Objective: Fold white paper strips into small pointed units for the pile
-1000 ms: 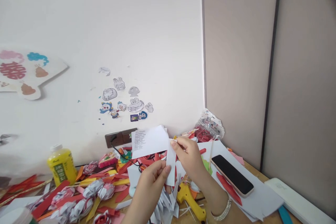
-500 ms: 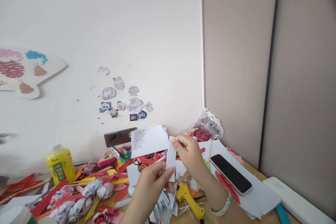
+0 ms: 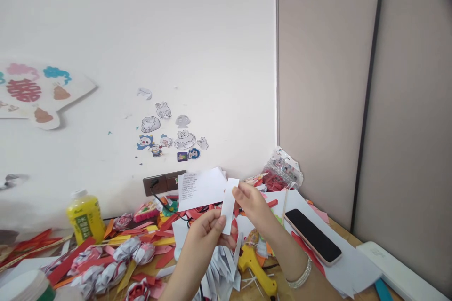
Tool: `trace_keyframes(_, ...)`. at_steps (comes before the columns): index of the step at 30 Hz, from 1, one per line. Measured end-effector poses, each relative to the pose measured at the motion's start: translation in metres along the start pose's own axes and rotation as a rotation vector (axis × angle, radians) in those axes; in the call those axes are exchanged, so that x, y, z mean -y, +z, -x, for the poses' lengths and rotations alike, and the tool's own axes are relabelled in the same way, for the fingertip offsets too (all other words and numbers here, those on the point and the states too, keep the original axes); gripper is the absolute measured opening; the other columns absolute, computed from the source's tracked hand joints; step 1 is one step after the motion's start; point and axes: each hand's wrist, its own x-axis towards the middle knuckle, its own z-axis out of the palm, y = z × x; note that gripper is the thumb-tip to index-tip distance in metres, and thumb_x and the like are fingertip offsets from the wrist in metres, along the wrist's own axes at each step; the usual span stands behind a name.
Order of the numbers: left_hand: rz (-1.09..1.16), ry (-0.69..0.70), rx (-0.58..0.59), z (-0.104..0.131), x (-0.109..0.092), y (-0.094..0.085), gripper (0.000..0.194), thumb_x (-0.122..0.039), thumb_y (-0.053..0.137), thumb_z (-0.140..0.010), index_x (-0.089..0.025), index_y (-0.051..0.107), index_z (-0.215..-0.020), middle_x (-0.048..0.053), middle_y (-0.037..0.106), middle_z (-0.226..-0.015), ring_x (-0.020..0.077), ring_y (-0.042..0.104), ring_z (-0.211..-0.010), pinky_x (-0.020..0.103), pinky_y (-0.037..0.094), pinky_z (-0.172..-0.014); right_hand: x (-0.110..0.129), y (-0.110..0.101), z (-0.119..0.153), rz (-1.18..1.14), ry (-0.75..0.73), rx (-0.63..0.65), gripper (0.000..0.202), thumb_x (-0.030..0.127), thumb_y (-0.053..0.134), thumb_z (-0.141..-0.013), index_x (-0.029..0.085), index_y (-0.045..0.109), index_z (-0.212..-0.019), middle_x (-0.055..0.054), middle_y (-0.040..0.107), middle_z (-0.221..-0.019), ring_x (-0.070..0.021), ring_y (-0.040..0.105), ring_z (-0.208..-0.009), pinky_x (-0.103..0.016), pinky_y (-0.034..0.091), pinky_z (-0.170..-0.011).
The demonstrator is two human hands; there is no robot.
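A white paper strip (image 3: pixel 230 204) stands tilted between my two hands above the cluttered table. My left hand (image 3: pixel 208 231) pinches its lower end between thumb and fingers. Higher up, my right hand (image 3: pixel 250 201) grips the strip's right edge near the top, a bracelet on that wrist. Below my hands lies a heap of cut white paper strips (image 3: pixel 221 273). A yellow glue gun (image 3: pixel 256 270) rests just right of the heap, with thin white sticks beside it.
Red and yellow paper strips and crumpled paper flowers (image 3: pixel 127 248) cover the left side, near a yellow bottle (image 3: pixel 85 216). At right, a phone (image 3: pixel 313 236) lies on white sheets. A handwritten sheet (image 3: pixel 201 188) leans against the wall by a socket (image 3: pixel 164 182).
The strip and both hands have risen slightly. My right fingers have slid from the strip's top end to its right edge. The camera view has shifted slightly left.
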Motion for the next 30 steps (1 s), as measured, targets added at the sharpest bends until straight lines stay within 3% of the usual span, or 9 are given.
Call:
trace_keyframes(4,-0.021,0.013,-0.038,-0.002,0.001,-0.003,0.029,-0.043,0.063,-0.066,-0.015,0.057,-0.072,-0.004,0.061,-0.056,0.0102,0.057,-0.044,0.024,0.048,-0.05,-0.001,0.004,0.002,-0.125,0.092,0.147,0.029,0.041,0.062,-0.073,0.016,0.059,-0.086,-0.002,0.059,-0.073,-0.0152,0.054,-0.065,-0.023,0.042,-0.054)
trace_keyframes(11,-0.023,-0.019,-0.073,-0.012,0.014,-0.012,0.038,-0.053,0.064,-0.061,-0.016,0.056,-0.066,-0.004,0.061,-0.053,0.0109,0.058,-0.04,0.023,0.047,-0.046,-0.006,0.013,0.002,-0.176,0.113,0.008,0.017,0.03,0.063,-0.071,0.014,0.062,-0.076,-0.002,0.062,-0.069,-0.0153,0.055,-0.066,-0.026,0.043,-0.06)
trace_keyframes(15,-0.052,0.004,-0.087,-0.01,0.011,-0.012,0.038,-0.052,0.064,-0.061,-0.016,0.056,-0.067,-0.004,0.063,-0.052,0.0111,0.058,-0.039,0.024,0.046,-0.046,-0.011,0.018,0.003,-0.23,0.161,0.125,0.019,0.032,0.062,-0.071,0.014,0.062,-0.076,-0.002,0.059,-0.068,-0.0128,0.052,-0.054,-0.023,0.041,-0.046)
trace_keyframes(18,-0.075,-0.003,-0.083,-0.009,0.009,-0.01,0.038,-0.054,0.062,-0.06,-0.017,0.053,-0.066,-0.004,0.062,-0.048,0.0119,0.057,-0.036,0.024,0.045,-0.044,-0.011,0.02,0.003,-0.203,0.168,0.091,0.019,0.031,0.061,-0.071,0.013,0.062,-0.076,-0.001,0.059,-0.065,-0.0125,0.051,-0.05,-0.024,0.041,-0.046)
trace_keyframes(22,-0.17,0.018,-0.076,-0.006,0.009,-0.005,0.033,-0.05,0.057,-0.068,-0.018,0.049,-0.063,-0.004,0.062,-0.044,0.0107,0.055,-0.034,0.021,0.04,-0.043,-0.003,0.01,0.001,-0.132,0.101,-0.012,0.014,0.027,0.062,-0.071,0.013,0.064,-0.071,-0.004,0.063,-0.069,-0.0155,0.055,-0.064,-0.025,0.042,-0.06)
trace_keyframes(26,-0.244,0.026,-0.01,0.001,0.006,-0.001,0.031,-0.047,0.051,-0.073,-0.02,0.044,-0.06,-0.005,0.061,-0.044,0.0093,0.052,-0.033,0.019,0.035,-0.042,0.007,-0.01,0.0,-0.082,0.055,0.008,0.02,0.03,0.059,-0.075,0.011,0.064,-0.07,-0.004,0.06,-0.066,-0.0145,0.053,-0.062,-0.024,0.04,-0.058)
trace_keyframes(30,-0.356,0.023,0.013,0.009,0.0,0.001,0.031,-0.047,0.043,-0.077,-0.021,0.04,-0.059,-0.008,0.052,-0.039,0.0065,0.04,-0.027,0.018,0.026,-0.036,0.014,-0.021,0.003,-0.017,0.047,-0.005,0.027,0.036,0.056,-0.077,0.013,0.058,-0.065,0.0,0.052,-0.058,-0.0124,0.048,-0.055,-0.023,0.037,-0.051)
